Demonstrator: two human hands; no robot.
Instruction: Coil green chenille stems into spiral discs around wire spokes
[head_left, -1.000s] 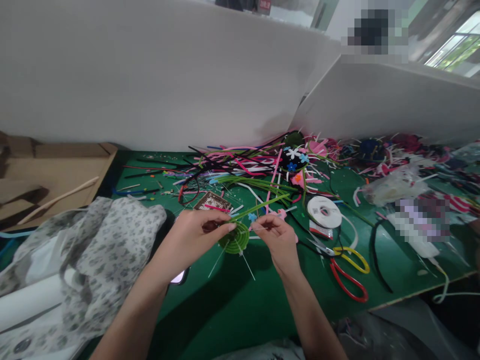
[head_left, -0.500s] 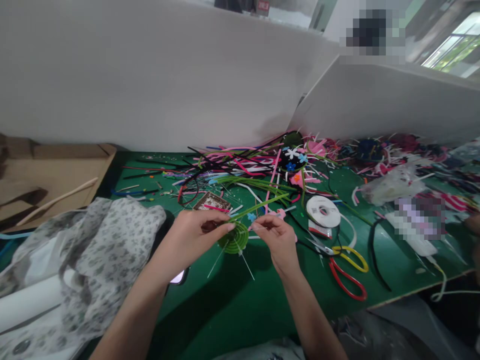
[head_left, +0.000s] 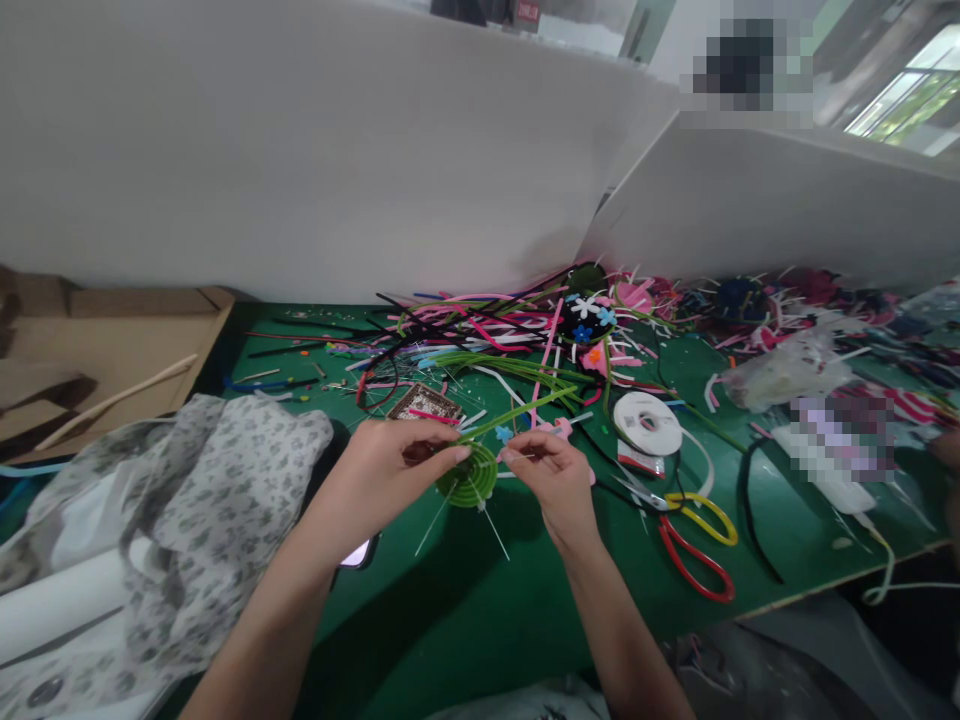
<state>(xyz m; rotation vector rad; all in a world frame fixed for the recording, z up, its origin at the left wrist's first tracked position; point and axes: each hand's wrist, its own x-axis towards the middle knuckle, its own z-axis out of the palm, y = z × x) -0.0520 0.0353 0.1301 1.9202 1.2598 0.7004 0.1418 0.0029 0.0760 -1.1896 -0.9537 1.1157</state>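
A coiled green disc (head_left: pixel 472 484) hangs above the table, its rings wound round thin pale spokes (head_left: pixel 493 527) that stick out below. My left hand (head_left: pixel 409 458) is closed on the disc's upper left edge, thumb on top. From there a flat green strip (head_left: pixel 517 410) runs up and to the right. Just beyond the disc's right side, my right hand (head_left: pixel 551 470) pinches a thin pale spoke between thumb and fingers; its tip is mostly covered. A small blue flower (head_left: pixel 503 433) shows behind, between both hands.
Scissors (head_left: pixel 694 540) with red and yellow handles and a white ribbon spool (head_left: pixel 647 422) lie at the right. Coloured strips (head_left: pixel 480 325) heap along the back. Patterned cloth (head_left: pixel 225 480) and a cardboard box (head_left: pixel 135 350) are on the left. A phone (head_left: pixel 358 553) edges out under my left forearm.
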